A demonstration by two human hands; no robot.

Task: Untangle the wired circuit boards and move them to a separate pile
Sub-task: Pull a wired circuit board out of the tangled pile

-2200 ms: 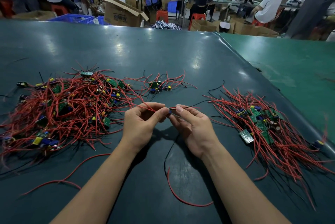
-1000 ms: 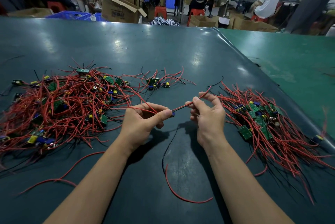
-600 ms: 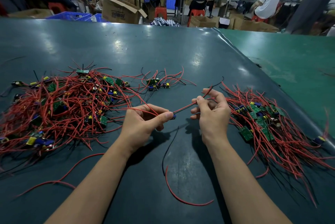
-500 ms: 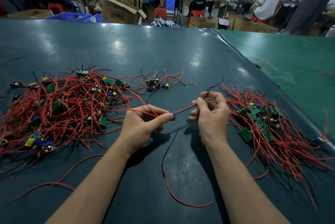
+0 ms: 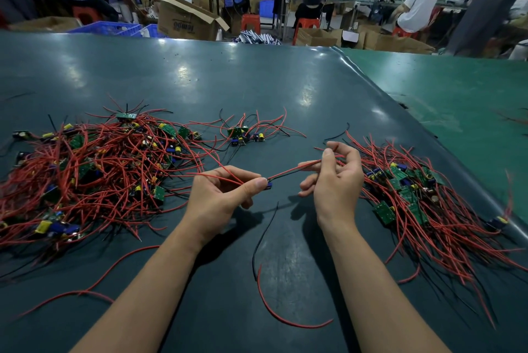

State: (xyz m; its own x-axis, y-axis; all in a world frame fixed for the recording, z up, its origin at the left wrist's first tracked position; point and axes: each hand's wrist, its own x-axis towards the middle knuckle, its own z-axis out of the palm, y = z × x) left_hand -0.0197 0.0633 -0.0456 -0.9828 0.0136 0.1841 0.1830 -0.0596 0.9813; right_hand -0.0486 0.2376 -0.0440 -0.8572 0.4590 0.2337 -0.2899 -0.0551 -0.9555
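Head view: left hand [image 5: 220,195] pinching a small circuit board [image 5: 268,184] at thumb tip, just above the worktop [image 5: 257,89], between the tangled pile [image 5: 94,169] at left and the sorted pile [image 5: 423,198] at right. Right hand [image 5: 334,181] pinching the board's red wire [image 5: 294,171] between thumb and forefinger, other fingers loosely spread. Black wire [image 5: 264,238] hanging below. Compared with half a second earlier: right hand raised slightly and further right, wire stretched longer between hands; left hand unmoved.
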